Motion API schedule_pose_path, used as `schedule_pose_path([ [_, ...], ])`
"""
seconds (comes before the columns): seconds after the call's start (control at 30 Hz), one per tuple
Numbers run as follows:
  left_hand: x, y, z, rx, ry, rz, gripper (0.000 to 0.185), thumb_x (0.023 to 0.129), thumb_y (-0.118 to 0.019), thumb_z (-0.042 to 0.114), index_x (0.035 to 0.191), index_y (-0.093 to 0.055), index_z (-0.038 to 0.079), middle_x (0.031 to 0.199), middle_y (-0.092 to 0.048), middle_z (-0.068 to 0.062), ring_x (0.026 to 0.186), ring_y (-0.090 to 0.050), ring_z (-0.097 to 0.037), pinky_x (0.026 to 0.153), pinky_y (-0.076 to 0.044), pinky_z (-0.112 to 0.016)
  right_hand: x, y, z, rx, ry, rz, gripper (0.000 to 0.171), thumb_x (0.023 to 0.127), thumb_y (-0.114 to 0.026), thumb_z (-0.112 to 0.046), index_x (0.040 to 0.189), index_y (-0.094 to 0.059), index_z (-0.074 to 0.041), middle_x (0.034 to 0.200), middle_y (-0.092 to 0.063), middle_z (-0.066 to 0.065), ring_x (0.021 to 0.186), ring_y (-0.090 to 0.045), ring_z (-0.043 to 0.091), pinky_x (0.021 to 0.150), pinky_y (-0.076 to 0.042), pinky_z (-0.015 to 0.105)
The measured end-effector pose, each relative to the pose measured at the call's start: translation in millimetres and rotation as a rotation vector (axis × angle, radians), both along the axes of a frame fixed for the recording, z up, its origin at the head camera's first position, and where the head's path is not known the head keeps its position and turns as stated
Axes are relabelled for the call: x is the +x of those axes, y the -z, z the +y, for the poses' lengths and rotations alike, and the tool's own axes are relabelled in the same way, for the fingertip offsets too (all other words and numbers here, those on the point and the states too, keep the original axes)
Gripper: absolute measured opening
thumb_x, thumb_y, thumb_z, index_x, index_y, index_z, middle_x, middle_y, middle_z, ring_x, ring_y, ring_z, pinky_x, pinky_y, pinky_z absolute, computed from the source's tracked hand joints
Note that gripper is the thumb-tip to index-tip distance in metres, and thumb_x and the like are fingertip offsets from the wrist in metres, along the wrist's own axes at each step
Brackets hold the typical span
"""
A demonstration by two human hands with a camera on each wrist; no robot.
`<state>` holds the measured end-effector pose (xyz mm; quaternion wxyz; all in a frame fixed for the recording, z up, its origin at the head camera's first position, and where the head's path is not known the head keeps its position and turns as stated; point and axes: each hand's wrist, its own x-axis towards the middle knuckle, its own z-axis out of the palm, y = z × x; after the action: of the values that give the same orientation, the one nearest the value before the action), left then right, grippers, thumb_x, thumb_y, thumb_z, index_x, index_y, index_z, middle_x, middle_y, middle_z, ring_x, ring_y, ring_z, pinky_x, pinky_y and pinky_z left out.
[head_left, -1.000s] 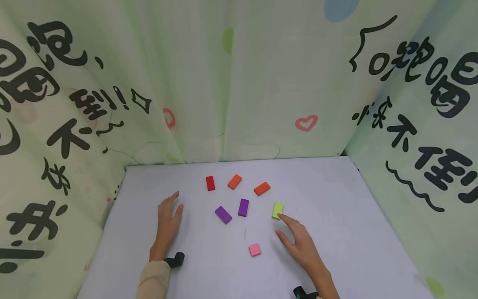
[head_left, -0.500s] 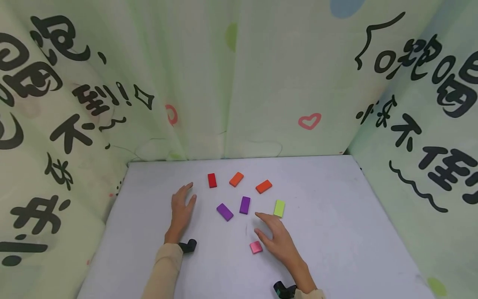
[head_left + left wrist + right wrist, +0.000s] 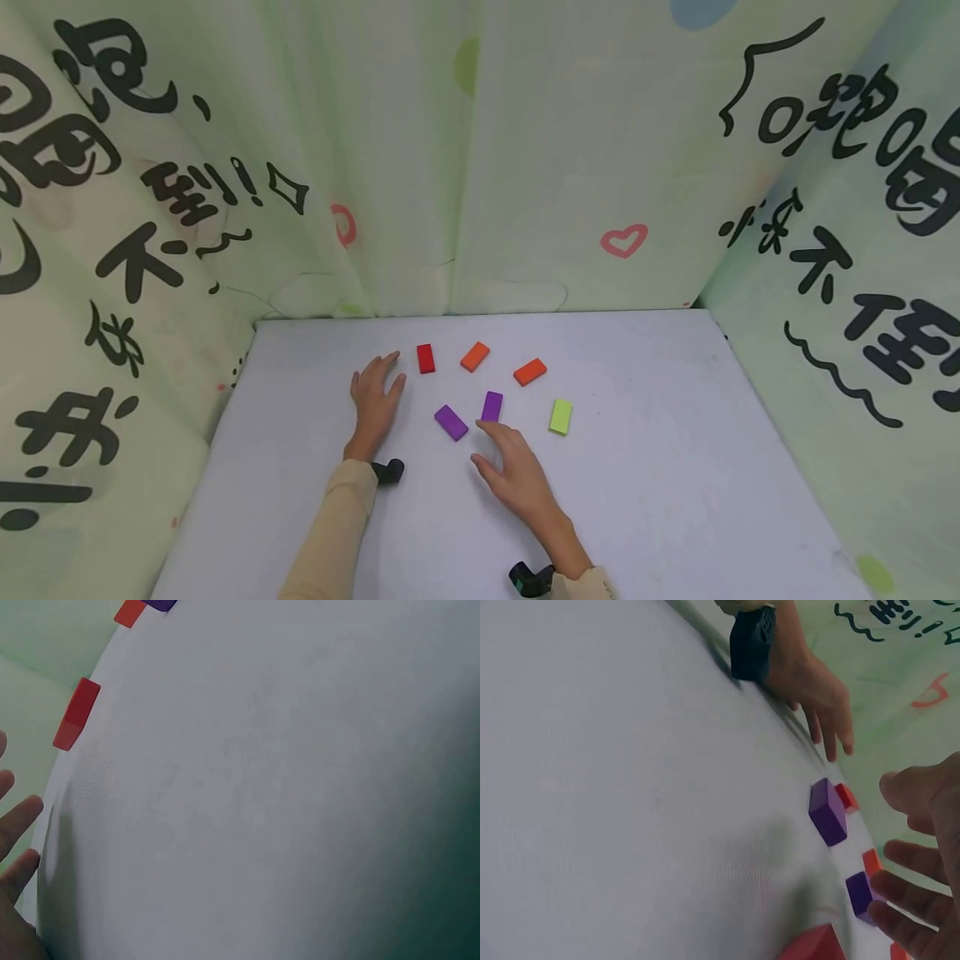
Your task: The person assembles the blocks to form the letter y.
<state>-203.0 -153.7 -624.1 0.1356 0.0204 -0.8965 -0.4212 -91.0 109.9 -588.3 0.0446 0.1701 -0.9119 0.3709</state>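
My left hand (image 3: 375, 404) hovers with spread fingers left of a red block (image 3: 426, 358); nothing is in it. In the left wrist view its fingers (image 3: 22, 817) show at the edge, below the red block. My right hand (image 3: 517, 475), fingers apart and holding nothing, has its fingertips at the near end of an upright-lying purple block (image 3: 492, 406). A second purple block (image 3: 452, 423) lies slanted to its left. The pink block (image 3: 812, 945) is hidden behind the right hand in the head view but shows at the bottom of the right wrist view.
Two orange blocks, one at the back middle (image 3: 475, 357) and one farther right (image 3: 530, 372), lie on the white table (image 3: 660, 467). A lime green block (image 3: 560, 417) lies right of the purple ones. Printed curtains (image 3: 540, 167) hang around the table's back and sides.
The right hand has moved left from the lime green block to the purple one, now covering the pink block. The left hand has moved forward and right toward the red block. No block was picked up.
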Motion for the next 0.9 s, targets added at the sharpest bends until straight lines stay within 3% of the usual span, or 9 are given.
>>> schedule_pose_path([
  [0.2, -11.6, -1.4, 4.7, -0.032, 0.010, -0.025, 0.045, 0.101, -0.063, 0.021, 0.145, -0.059, 0.012, 0.150, -0.059, -0.016, 0.147, -0.042, -0.040, 0.125, -0.010, -0.070, -1.4, -3.2, -24.2, 0.008, 0.018, -0.137, 0.058, 0.097, -0.074, -0.022, 0.150, -0.053, -0.008, 0.149, -0.060, 0.011, 0.138, -0.056, 0.030, 0.113, -0.050, 0.047],
  [0.43, -27.6, 0.6, 3.8, -0.036, 0.027, -0.026, 0.046, 0.099, -0.067, 0.023, 0.144, -0.061, 0.014, 0.145, -0.062, -0.015, 0.142, -0.044, -0.039, 0.124, -0.013, -0.065, -4.5, -0.9, -42.8, 0.019, 0.047, -0.187, 0.063, 0.097, -0.074, -0.019, 0.152, -0.047, -0.003, 0.148, -0.057, 0.017, 0.139, -0.056, 0.034, 0.113, -0.049, 0.048],
  [0.67, -38.0, -1.8, 3.3, -0.056, 0.054, -0.080, 0.047, 0.099, -0.069, 0.032, 0.145, -0.062, 0.025, 0.151, -0.060, -0.006, 0.143, -0.039, -0.034, 0.124, -0.012, -0.061, -11.1, 0.7, -51.1, 0.002, 0.103, -0.136, 0.056, 0.098, -0.071, -0.012, 0.148, -0.050, 0.000, 0.142, -0.060, 0.020, 0.134, -0.059, 0.035, 0.109, -0.052, 0.048],
  [0.9, -42.5, 0.6, 6.9, -0.108, 0.070, -0.025, 0.041, 0.095, -0.074, 0.028, 0.135, -0.070, 0.021, 0.146, -0.064, -0.008, 0.141, -0.042, -0.038, 0.121, -0.015, -0.064, -18.9, 5.9, -58.9, 0.002, 0.170, -0.064, 0.047, 0.095, -0.073, -0.008, 0.138, -0.059, 0.001, 0.125, -0.067, 0.018, 0.119, -0.065, 0.032, 0.100, -0.055, 0.046],
])
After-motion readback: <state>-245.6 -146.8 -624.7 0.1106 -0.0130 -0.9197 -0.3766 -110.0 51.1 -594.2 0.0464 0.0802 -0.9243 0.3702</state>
